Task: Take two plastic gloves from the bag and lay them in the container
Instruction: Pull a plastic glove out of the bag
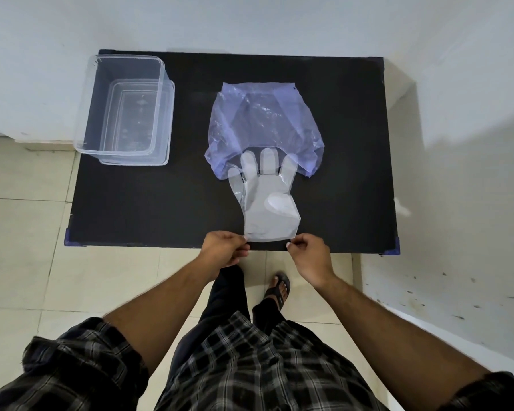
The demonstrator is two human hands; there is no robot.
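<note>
A see-through plastic glove (266,203) lies flat on the black table (149,203), cuff toward me at the front edge, fingertips still tucked under the mouth of the bluish plastic bag (261,123). My left hand (224,247) pinches the cuff's left corner. My right hand (307,253) pinches its right corner. The clear plastic container (125,109) stands at the table's far left, with nothing visible inside it. Whether more than one glove layer is in my grip cannot be made out.
The table stands against a white wall at the back. Pale floor tiles surround it, and a low white ledge (445,292) runs along the right. My legs and a sandalled foot (279,287) are just below the table's front edge.
</note>
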